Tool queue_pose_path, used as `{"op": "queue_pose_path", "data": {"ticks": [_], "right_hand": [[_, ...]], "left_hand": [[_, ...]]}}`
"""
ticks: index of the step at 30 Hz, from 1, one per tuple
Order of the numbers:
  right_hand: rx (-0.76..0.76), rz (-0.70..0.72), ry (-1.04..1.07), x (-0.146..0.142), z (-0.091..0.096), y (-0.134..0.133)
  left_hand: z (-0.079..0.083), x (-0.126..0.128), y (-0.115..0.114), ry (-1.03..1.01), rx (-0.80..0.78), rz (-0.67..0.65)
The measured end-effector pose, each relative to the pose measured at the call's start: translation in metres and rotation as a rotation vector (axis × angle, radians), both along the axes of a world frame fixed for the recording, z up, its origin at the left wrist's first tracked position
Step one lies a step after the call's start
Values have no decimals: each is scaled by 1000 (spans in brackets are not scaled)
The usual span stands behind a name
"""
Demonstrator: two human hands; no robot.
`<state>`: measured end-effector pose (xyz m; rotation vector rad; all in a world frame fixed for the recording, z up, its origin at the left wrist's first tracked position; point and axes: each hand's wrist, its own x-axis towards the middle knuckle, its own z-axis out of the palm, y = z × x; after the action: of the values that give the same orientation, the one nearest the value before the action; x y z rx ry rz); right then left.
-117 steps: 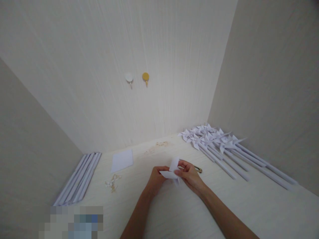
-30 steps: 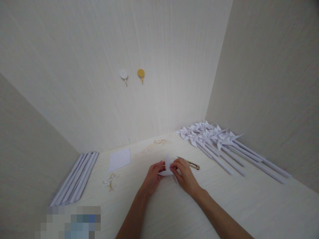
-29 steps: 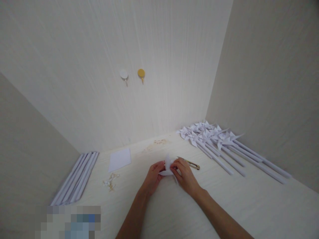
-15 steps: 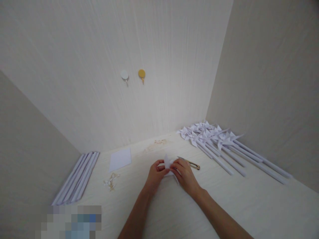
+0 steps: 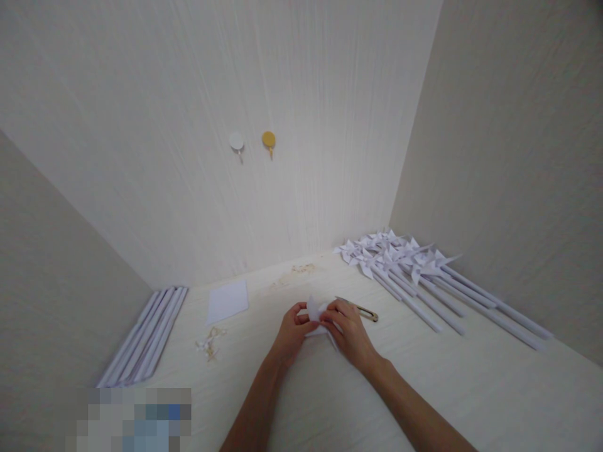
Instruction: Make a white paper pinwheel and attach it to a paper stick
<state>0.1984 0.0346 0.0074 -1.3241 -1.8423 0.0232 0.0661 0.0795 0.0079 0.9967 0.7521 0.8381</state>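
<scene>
Between my two hands is a white paper pinwheel head, its blades partly curled and its middle hidden by my fingers. My left hand pinches its left side with thumb and fingers. From the other side my right hand closes on the paper near the centre. A utility knife with a tan handle lies on the table just behind my right hand, its blade end partly covered. A flat stack of white paper rests to the left, beyond a small scatter of white and tan bits.
Finished white pinwheels on paper sticks are heaped at the right back against the wall. Several rolled paper sticks lie side by side at the left. More small tan pieces sit near the back wall, where a white hook and a yellow hook hang.
The upright paper blade between my hands has shifted slightly left and curled over more. Both hands stay in nearly the same place, still gripping the paper.
</scene>
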Motion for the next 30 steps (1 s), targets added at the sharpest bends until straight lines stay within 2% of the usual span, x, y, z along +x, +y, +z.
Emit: {"op": "queue_pose_path", "data": {"ticks": [6,11,14,17,19,22,25,30], "right_hand": [[-13,1,6,1,-1,1],[-25,23,116,3,-4,4],[-41,72,260,6,-5,6],[-89,69,499,7,-8,9],[-180,81,709,6,-10,12],[-381,234,945,2,-8,13],[-461,311,1039,-1,-4,13],[-460,219,1111,0,-1,11]], "left_hand": [[1,0,-1,-22,-2,-21],[-6,3,1,-3,38,31],[-8,4,3,-12,35,73],[-7,3,3,-31,63,84],[-5,4,3,-25,93,78],[2,5,0,3,134,69],[8,7,-3,80,175,94],[7,12,-4,161,207,174]]}}
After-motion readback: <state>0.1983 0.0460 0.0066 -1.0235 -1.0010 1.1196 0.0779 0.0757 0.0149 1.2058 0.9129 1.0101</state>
